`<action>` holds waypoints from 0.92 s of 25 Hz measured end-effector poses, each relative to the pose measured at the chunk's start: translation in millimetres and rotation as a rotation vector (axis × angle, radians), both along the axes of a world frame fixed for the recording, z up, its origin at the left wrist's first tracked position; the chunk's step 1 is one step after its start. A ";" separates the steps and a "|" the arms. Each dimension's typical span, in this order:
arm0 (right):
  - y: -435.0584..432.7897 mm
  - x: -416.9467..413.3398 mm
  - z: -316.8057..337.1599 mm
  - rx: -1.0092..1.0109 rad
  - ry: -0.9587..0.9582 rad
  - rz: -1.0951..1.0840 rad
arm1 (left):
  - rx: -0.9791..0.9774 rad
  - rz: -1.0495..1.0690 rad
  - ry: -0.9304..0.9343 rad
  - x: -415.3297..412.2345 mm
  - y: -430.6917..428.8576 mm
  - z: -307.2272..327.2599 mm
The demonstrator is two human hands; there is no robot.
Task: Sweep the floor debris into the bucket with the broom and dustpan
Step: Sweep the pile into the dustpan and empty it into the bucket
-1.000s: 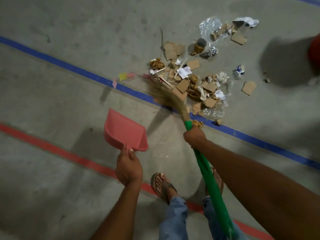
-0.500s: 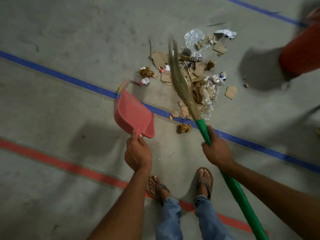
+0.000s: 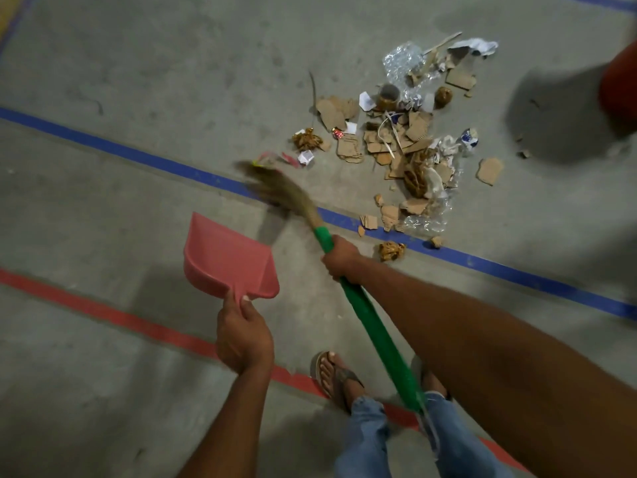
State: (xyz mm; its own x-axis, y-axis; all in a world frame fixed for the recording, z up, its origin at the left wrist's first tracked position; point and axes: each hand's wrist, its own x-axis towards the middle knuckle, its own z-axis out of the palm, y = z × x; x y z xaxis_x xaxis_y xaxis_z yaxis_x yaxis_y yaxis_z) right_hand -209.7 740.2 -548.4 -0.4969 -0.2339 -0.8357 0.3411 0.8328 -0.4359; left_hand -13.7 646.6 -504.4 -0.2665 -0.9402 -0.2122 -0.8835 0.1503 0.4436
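Head view.

Grey concrete floor [image 3: 138, 63], crossed by a blue line [image 3: 103, 143] farther off and a red line [image 3: 103, 312] nearer, both slanting down to the right.

Debris [image 3: 396, 143]: torn cardboard, crumpled clear plastic, paper scraps and brown wrappers. Heaped beyond the blue line, right of centre, with a few bits lying on the line itself. One crumpled brown wrapper [image 3: 391, 250] at the near edge of the line, just beside the right hand.

Bucket [image 3: 620, 84]: red-orange, only a slice in view at the right edge, apart from the heap, with a dark shadow between.

Broom [image 3: 372, 322]: green handle running from lower right up toward the left. Straw bristles [image 3: 275, 188] blurred, over the blue line, left of the heap and just beyond the dustpan.

Right hand [image 3: 339, 258]: fingers wrapped round the green handle near its bristle end.

Dustpan [image 3: 224, 257]: pink, between the two lines, mouth pointing away toward the blue line.

Left hand [image 3: 243, 339]: thumb and fingers clasped round the dustpan's short handle.

Sandalled foot [image 3: 334, 377] beside the red line, blue jeans [image 3: 365, 439] below it at the bottom edge.
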 end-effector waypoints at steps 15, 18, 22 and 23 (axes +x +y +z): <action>313.3 47.8 64.5 0.216 0.340 0.384 | 0.155 -0.248 0.020 -63.1 117.4 24.9; 353.8 85.2 53.8 0.284 0.204 0.579 | 0.179 -0.256 -0.013 -56.1 142.6 18.7; 367.2 44.2 15.4 0.446 0.187 0.478 | 0.190 -0.254 -0.036 -56.9 162.9 11.6; 364.9 21.1 5.2 0.484 0.217 0.401 | 0.188 -0.249 -0.026 -61.3 165.3 9.2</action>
State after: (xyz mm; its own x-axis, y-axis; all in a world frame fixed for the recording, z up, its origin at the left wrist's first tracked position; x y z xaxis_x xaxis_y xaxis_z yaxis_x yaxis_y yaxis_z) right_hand -188.6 1105.1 -543.2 -0.6182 -0.0590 -0.7838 -0.0892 0.9960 -0.0047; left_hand -74.9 811.9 -495.2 -0.4755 -0.7906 -0.3857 -0.8414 0.2807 0.4618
